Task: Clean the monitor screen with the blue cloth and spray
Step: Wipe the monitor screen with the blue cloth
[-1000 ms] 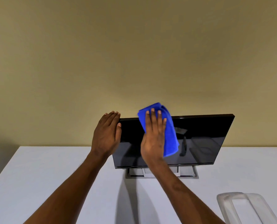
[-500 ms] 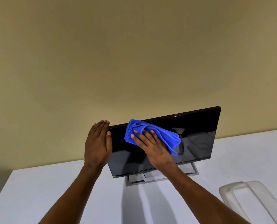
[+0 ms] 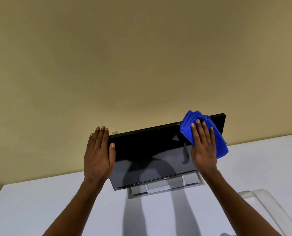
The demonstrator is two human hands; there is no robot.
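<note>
A black monitor (image 3: 152,150) stands on a grey stand (image 3: 160,186) on the white table (image 3: 39,210), its dark screen facing me. My right hand (image 3: 203,147) lies flat over the bunched blue cloth (image 3: 222,147) and presses it against the screen's upper right corner. The cloth sticks out above the top edge and past the right edge. My left hand (image 3: 98,154) grips the monitor's left edge, fingers behind the panel and thumb on the front. No spray bottle is in view.
A beige wall (image 3: 141,57) rises close behind the monitor. A translucent plastic container (image 3: 264,200) sits at the table's lower right, partly cut off by the frame. The table's left corner lies near the lower left.
My right hand has swept the blue cloth from the screen's upper left across to its upper right corner. The left hand has kept its hold on the left edge.
</note>
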